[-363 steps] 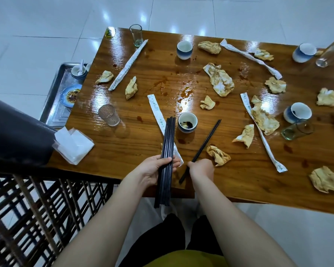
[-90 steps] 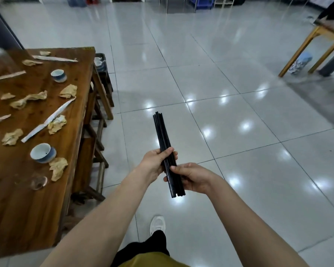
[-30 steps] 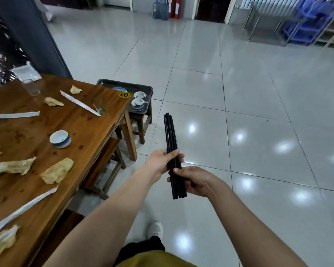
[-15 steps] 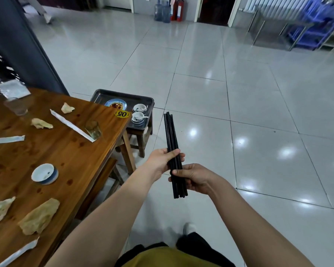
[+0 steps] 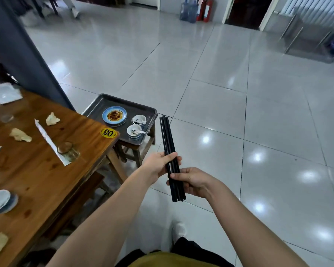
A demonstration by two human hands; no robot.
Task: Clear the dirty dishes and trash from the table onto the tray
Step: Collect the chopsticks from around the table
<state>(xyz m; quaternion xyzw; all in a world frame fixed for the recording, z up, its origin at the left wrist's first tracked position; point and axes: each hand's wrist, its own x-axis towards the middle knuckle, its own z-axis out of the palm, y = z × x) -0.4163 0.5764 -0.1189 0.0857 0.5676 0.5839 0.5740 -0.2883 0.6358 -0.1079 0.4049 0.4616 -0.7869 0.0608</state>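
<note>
A bundle of several black chopsticks [image 5: 167, 137] stands nearly upright in front of me over the tiled floor. My left hand [image 5: 158, 165] grips it near the middle and my right hand [image 5: 191, 182] holds it lower down. The dark metal tray [image 5: 96, 107] sits on a wooden stool just left of the chopstick tips. It carries a blue plate [image 5: 114, 115] with food residue and two small bowls with spoons [image 5: 136, 126]. On the wooden table [image 5: 37, 182] at left lie crumpled napkins [image 5: 20, 135], a paper chopstick wrapper [image 5: 48, 141], a glass [image 5: 68, 151] and a small cup [image 5: 0, 201].
A yellow "05" sticker [image 5: 108, 133] marks the table corner beside the tray. A dark pillar [image 5: 21, 54] rises behind the table. A wooden bench [image 5: 81, 193] runs under the table edge. Open tiled floor [image 5: 258, 122] spreads to the right; water bottles and fire extinguishers [image 5: 197, 9] stand far back.
I have walked around the table end with the chopsticks in both hands. The tray on the stool has come closer and lower in view. My grip is unchanged.
</note>
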